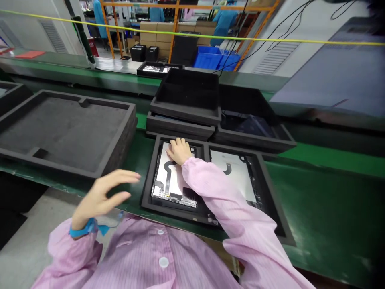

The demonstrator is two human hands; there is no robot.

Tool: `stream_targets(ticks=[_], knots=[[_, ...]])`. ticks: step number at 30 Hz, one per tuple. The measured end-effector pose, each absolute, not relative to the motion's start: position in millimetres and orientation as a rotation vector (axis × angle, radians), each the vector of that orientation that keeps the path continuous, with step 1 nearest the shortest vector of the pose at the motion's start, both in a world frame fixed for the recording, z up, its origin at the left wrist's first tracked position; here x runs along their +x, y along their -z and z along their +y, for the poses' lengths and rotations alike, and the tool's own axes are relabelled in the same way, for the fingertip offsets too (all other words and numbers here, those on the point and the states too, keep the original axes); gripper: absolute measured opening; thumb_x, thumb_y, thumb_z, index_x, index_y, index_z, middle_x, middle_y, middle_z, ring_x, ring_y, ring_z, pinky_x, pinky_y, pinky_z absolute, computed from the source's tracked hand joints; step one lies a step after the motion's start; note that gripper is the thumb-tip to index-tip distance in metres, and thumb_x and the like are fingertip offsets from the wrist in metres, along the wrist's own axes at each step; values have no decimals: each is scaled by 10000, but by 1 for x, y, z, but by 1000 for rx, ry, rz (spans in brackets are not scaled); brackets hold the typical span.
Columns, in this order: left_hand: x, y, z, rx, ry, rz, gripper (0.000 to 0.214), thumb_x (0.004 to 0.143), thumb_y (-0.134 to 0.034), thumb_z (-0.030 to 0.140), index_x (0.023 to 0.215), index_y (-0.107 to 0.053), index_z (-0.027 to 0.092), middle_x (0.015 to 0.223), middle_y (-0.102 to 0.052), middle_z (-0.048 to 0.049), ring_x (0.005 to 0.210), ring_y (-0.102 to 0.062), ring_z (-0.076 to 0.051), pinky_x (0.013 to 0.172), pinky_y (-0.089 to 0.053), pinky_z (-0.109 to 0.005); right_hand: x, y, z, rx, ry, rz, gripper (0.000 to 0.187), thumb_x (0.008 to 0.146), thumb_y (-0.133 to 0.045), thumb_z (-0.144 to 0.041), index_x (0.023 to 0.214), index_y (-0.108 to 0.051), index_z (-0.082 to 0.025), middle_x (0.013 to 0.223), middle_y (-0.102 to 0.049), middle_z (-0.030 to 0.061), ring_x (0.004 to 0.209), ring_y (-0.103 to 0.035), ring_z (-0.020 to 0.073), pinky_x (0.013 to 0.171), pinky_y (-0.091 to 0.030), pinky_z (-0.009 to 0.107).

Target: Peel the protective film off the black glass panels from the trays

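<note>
My right hand (179, 151) rests on the upper part of a silver display panel (176, 178) in the left compartment of a black foam tray (148, 188). Its fingers lie over the panel, thumb apart, and the fingertips point toward the tray's far wall. A dark ribbon cable (168, 176) runs down the panel's back. In the right compartment lies a second silver panel (233, 170), partly covered by my right sleeve. My left hand (105, 194) hovers left of the tray near the bench edge, thumb and fingers apart, holding nothing. A blue band circles my left wrist.
A large grey foam tray (66, 128) sits on the left of the green bench (325, 192). Stacked black foam trays (186, 96) stand behind the panels, beside another black tray (255, 136). A yellow cord (186, 35) crosses above. Several people in blue work beyond.
</note>
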State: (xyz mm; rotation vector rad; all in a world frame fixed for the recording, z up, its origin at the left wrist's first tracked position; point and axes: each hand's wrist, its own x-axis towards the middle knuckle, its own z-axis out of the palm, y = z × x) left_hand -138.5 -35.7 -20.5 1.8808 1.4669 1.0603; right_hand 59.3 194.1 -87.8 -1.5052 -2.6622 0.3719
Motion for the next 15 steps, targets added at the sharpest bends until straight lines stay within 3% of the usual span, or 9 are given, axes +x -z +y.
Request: stream_targets(ticks=[4, 15], knots=[[-91, 42, -10, 1835, -842, 1353, 271, 900, -545, 278, 1148, -654, 258, 1193, -671, -51, 1120, -616, -225, 981, -470, -345, 59, 103, 193, -1456, -261, -2661, 411, 922, -424, -392, 1231, -520, -138, 1281, -501, 180, 1121, -422, 327, 898, -341, 443], [-78, 94, 35, 1530, -1168, 1619, 256, 859, -528, 276, 1067, -666, 216, 1153, -662, -88, 1123, -587, -259, 1024, -422, -429, 43, 107, 204, -1468, -299, -2554, 418, 898, -468, -497, 1045, -563, -118, 1179, -579, 175, 1102, -466, 308, 904, -332, 433]])
